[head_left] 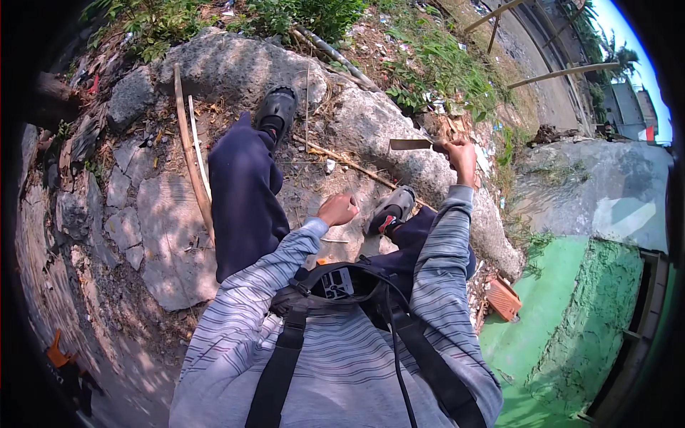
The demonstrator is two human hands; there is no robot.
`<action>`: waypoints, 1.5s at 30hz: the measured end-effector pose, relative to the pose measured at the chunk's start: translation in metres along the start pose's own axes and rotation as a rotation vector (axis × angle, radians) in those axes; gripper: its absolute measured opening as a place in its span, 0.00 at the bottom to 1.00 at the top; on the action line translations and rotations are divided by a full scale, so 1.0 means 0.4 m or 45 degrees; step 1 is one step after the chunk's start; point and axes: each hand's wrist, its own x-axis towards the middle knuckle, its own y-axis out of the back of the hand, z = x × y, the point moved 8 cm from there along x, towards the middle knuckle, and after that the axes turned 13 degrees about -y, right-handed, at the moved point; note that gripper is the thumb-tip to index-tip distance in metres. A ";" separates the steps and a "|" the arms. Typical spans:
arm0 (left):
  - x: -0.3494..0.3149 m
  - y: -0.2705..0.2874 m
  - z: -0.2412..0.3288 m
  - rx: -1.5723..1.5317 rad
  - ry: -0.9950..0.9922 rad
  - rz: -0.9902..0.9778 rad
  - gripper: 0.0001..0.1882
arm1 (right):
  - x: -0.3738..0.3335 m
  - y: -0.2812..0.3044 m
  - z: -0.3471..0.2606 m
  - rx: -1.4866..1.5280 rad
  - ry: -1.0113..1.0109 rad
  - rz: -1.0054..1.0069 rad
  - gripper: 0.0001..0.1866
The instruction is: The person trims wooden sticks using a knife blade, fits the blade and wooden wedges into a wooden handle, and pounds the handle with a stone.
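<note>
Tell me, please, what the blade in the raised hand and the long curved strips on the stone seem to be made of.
The blade in the right hand looks like dull grey metal, flat and straight-edged. The curved strips look like split bamboo or wood: pale tan, matte and thin. The left hand is closed; what it holds cannot be told.

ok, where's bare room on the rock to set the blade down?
Barest patch: the flat stone slab left of the left leg, beyond the two sticks. Crowded between the feet: left hand, thin stick and chips lie there. Right hand holds the blade up above the boulder; litter and weeds lie behind it.
</note>
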 end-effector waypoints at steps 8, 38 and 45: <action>0.000 -0.004 0.008 -0.016 -0.025 -0.020 0.23 | 0.005 0.246 0.035 0.104 0.060 -0.064 0.14; 0.001 0.004 -0.034 -0.030 -0.097 0.061 0.21 | 0.080 0.198 -0.005 0.099 -0.090 -0.238 0.12; -0.014 0.021 -0.009 -0.133 0.020 0.028 0.24 | 0.093 0.012 0.014 0.023 -0.141 -0.170 0.10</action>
